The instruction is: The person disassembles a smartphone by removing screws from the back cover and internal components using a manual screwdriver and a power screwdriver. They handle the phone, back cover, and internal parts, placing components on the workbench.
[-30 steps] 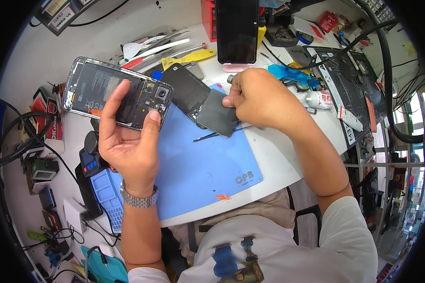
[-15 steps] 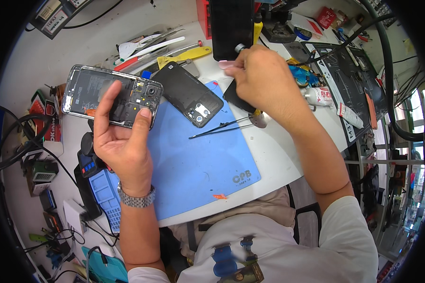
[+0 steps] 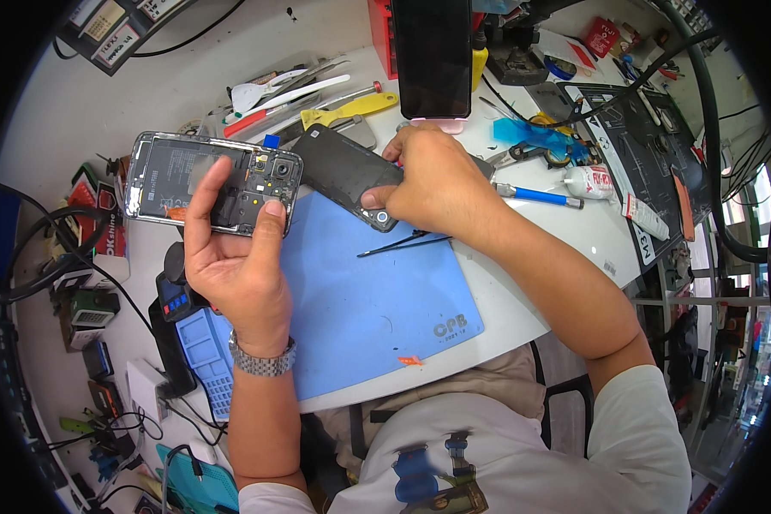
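Note:
An opened smartphone (image 3: 164, 176) lies in my left hand (image 3: 244, 265), its battery and inner boards facing up. My thumb is at its near edge and my index finger stretches across it. At the right end of a detached dark phone back cover (image 3: 334, 164), my right hand (image 3: 441, 176) grips the edge, with the thumb over the camera-hole area. The cover lies partly over the blue mat (image 3: 373, 313). Black tweezers (image 3: 394, 246) rest on the mat just below that hand, partly hidden.
Behind my right hand a dark-screened phone (image 3: 434, 60) stands upright in a pink holder. Spudgers and a yellow pry tool (image 3: 351, 109) lie at the back left. A blue pen-shaped tool (image 3: 540, 196), a white bottle (image 3: 587, 182) and a tube (image 3: 645, 216) are at the right.
My right hand has come down and left from near the standing phone, now gripping the back cover. The blue pen-shaped tool has come into sight. My left hand still holds the opened smartphone.

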